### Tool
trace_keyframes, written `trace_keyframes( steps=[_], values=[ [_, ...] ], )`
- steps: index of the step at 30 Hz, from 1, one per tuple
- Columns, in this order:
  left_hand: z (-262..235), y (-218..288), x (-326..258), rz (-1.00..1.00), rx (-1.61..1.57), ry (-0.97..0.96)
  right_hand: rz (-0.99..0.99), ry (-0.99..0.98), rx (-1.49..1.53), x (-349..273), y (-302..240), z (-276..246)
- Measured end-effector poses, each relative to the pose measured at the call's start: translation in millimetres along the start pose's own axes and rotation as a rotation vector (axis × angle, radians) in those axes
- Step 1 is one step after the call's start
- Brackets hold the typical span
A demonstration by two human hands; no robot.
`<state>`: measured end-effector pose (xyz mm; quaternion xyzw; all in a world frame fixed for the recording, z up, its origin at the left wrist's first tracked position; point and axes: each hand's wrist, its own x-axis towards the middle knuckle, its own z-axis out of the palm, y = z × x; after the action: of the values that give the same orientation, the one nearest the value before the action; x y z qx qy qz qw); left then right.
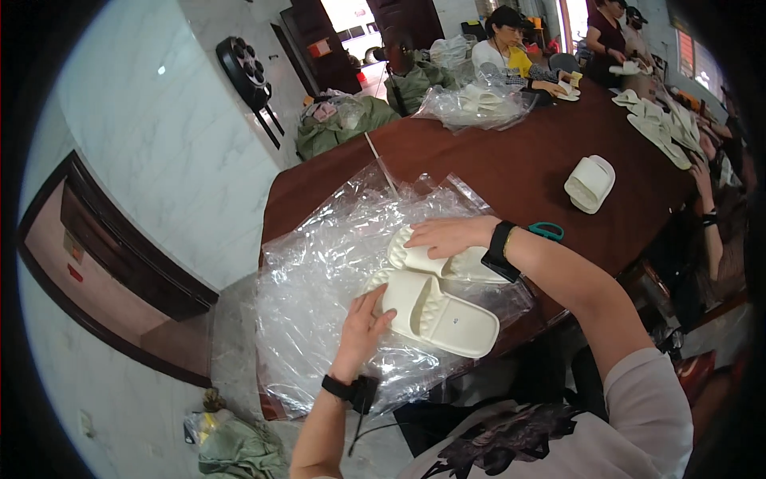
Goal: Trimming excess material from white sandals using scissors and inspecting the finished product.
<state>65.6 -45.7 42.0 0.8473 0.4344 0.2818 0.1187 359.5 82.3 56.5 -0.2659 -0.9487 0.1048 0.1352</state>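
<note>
Two cream slide slippers lie side by side on clear plastic bags (pixel 307 319), their toes toward the left. At the toe end of the near slipper (pixel 463 326), my left hand (pixel 363 329) is closed on the edge of the strap, thumb on top. My right hand (pixel 451 235) reaches across from the right and rests on the strap of the far slipper (pixel 471 265), its fingers stretched out and apart. Part of that slipper is hidden under my right hand and wrist. Both wrists carry black bands.
Teal-handled scissors (pixel 546 231) and a single cream slipper (pixel 590 184) lie on the brown-covered table (pixel 495 168). Bagged slippers (pixel 479 104) are at the far edge. Several people handle slippers at the back and right. Green sacks (pixel 347 124) stand beyond the table.
</note>
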Motion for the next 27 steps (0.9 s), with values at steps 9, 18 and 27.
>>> trace_keyframes(
  steps=[9, 18, 27],
  values=[
    [9, -23, 2, -0.231, -0.491, -0.007, 0.225, 0.438, -0.206, -85, -50, -132],
    [-12, -5, 5, -0.259, -0.422, -0.017, 0.864, 1.322, 0.583, -235, -142, -48],
    [-16, 67, 4, -0.031, 0.035, 0.236, 0.899, 1.473, 1.116, -172, -191, 47]
  ],
)
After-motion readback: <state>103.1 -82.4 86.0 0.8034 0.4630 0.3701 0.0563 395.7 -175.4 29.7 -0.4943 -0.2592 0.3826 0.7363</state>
